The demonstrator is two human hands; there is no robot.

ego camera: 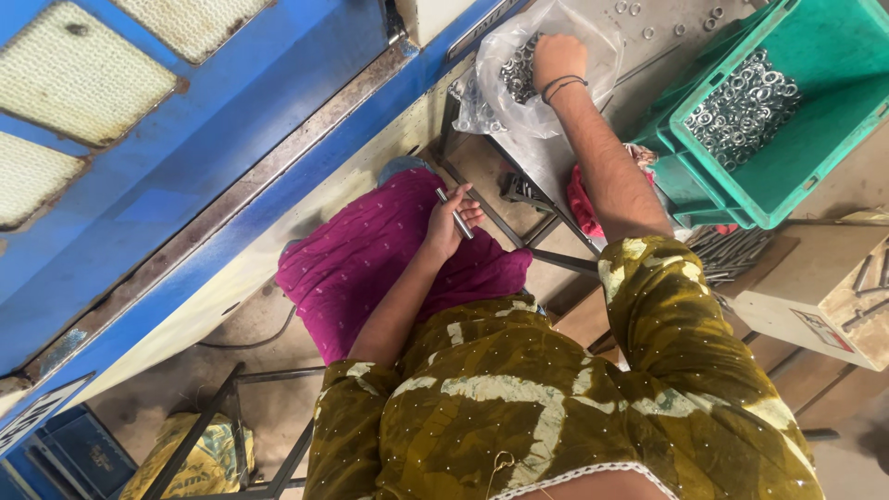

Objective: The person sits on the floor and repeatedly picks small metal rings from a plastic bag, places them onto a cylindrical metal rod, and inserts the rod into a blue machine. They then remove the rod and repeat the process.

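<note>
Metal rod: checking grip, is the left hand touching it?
Touching. The head view shows the left hand with fingers curled around the metal rod.

Shiny metal rod [455, 214], clear plastic bag [556, 56]

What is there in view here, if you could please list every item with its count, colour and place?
Metal rod: one, silver, held in the left hand over the lap.
Plastic bag: one, clear, full of silver washers, on the metal table.
Crate: one, green, at the right, with a heap of silver washers inside.
Loose washers: several, silver, on the table top near the bag.
Bundle of rods: many, grey, below the crate.
Cardboard box: one, pale, at the right edge.
Machine frame: one, blue, at the left.
Red cloth: one, under the table edge.
Left hand: closed around the rod.
Right hand: reaching into the bag.
</note>
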